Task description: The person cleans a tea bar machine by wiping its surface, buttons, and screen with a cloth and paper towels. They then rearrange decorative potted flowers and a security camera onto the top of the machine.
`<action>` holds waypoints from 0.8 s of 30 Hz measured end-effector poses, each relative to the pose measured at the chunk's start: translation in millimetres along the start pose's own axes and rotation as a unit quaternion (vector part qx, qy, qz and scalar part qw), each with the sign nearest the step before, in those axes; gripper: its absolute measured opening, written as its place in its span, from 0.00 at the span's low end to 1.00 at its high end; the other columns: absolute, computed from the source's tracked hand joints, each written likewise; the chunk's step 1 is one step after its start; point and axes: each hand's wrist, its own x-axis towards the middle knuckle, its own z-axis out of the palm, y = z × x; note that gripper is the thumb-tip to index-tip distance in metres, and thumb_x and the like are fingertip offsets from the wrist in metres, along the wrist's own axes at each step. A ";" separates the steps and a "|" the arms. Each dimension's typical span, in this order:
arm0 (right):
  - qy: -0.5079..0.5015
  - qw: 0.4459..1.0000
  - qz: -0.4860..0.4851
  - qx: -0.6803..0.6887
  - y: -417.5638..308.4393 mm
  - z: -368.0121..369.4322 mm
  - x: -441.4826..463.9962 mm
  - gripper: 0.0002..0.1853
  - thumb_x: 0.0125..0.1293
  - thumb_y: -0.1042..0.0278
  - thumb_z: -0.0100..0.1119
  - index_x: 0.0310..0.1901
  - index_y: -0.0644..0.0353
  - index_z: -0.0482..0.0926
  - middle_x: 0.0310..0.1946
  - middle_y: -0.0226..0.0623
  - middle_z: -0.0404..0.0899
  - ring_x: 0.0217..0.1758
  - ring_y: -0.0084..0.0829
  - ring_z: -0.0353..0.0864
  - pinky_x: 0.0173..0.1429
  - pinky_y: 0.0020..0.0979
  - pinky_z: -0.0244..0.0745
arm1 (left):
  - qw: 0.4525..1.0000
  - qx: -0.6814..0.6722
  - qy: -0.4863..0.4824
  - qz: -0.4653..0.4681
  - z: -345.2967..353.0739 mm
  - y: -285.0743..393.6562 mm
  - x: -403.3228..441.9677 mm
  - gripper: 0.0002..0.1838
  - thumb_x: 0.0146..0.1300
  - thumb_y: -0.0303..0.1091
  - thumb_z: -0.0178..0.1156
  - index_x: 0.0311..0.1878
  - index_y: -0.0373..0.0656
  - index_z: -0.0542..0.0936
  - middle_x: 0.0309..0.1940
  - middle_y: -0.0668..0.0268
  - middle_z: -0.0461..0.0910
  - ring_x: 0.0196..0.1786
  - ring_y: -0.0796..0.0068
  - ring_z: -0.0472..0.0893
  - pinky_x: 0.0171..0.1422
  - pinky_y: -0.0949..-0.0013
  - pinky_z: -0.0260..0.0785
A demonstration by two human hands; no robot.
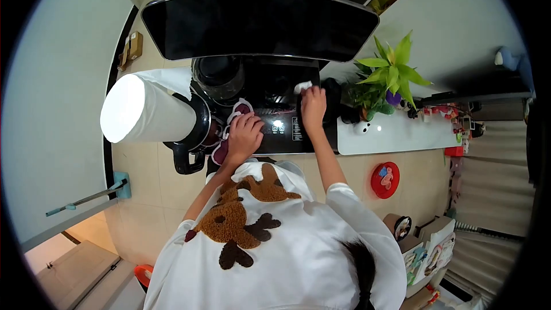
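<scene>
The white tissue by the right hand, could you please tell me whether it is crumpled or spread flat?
Crumpled: the white tissue shows as a small bunched wad at the right hand.

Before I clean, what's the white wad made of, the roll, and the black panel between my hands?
Wad: probably tissue, matte white and crumpled. Roll: likely paper, matte white, its loose end looking thin. Black panel: glossy, perhaps glass or plastic, given its reflections.

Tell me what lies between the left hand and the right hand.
In the head view, a glossy black panel separates the left hand from the right hand, bearing small lit white symbols and, nearer the right, a white-printed rectangular label.
</scene>
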 end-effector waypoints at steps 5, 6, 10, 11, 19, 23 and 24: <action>0.066 0.990 0.118 0.051 11.9 61.5 54.4 0.03 0.50 0.75 0.57 0.28 0.64 0.77 0.29 0.45 0.74 0.37 0.46 0.73 0.43 0.41 0.69 | 1.000 0.010 0.010 0.003 0.5 -1.6 -1.0 0.12 0.46 0.31 0.57 0.37 0.44 0.78 0.42 0.67 0.75 0.55 0.68 0.70 0.62 0.60 0.57; 0.044 0.995 0.092 0.018 12.7 81.3 57.4 0.04 0.52 0.72 0.55 0.25 0.63 0.76 0.30 0.45 0.75 0.37 0.46 0.74 0.43 0.42 0.70 | 1.000 0.004 0.005 -0.003 -1.6 -0.1 -0.5 0.12 0.46 0.29 0.57 0.37 0.44 0.79 0.42 0.67 0.76 0.54 0.67 0.70 0.61 0.60 0.58; -0.015 0.999 -0.014 0.047 -41.6 99.9 71.5 0.03 0.48 0.80 0.53 0.24 0.65 0.77 0.33 0.46 0.77 0.40 0.44 0.76 0.43 0.36 0.75 | 1.000 0.009 0.008 0.002 2.1 -1.3 0.1 0.11 0.46 0.30 0.57 0.36 0.43 0.79 0.41 0.67 0.75 0.54 0.67 0.70 0.61 0.60 0.58; -0.006 0.998 -0.012 0.064 -53.1 96.4 77.0 0.03 0.48 0.80 0.52 0.24 0.65 0.77 0.33 0.46 0.77 0.41 0.43 0.76 0.45 0.36 0.75 | 1.000 0.004 0.014 0.002 3.5 -1.7 -1.0 0.11 0.46 0.30 0.58 0.36 0.43 0.79 0.41 0.66 0.75 0.54 0.67 0.70 0.61 0.60 0.58; -0.011 0.995 0.005 0.097 -24.9 87.7 76.3 0.03 0.49 0.73 0.56 0.25 0.62 0.79 0.31 0.45 0.76 0.40 0.44 0.74 0.45 0.39 0.71 | 1.000 0.011 0.014 0.001 1.5 -0.8 -0.7 0.12 0.46 0.30 0.58 0.37 0.44 0.78 0.41 0.66 0.76 0.54 0.67 0.70 0.61 0.60 0.58; 0.019 0.997 0.044 0.058 15.0 59.5 64.2 0.03 0.48 0.75 0.59 0.27 0.62 0.79 0.31 0.43 0.74 0.39 0.45 0.73 0.44 0.40 0.71 | 1.000 0.004 0.010 0.004 0.2 -0.9 1.1 0.12 0.46 0.30 0.57 0.37 0.44 0.78 0.41 0.67 0.76 0.54 0.67 0.70 0.62 0.60 0.58; 0.013 0.997 0.056 0.049 20.7 51.7 60.8 0.04 0.49 0.75 0.59 0.28 0.63 0.79 0.31 0.43 0.74 0.39 0.45 0.72 0.44 0.40 0.70 | 1.000 0.002 0.010 0.002 0.7 -0.7 0.1 0.12 0.46 0.30 0.57 0.37 0.44 0.79 0.41 0.67 0.76 0.54 0.67 0.70 0.62 0.60 0.57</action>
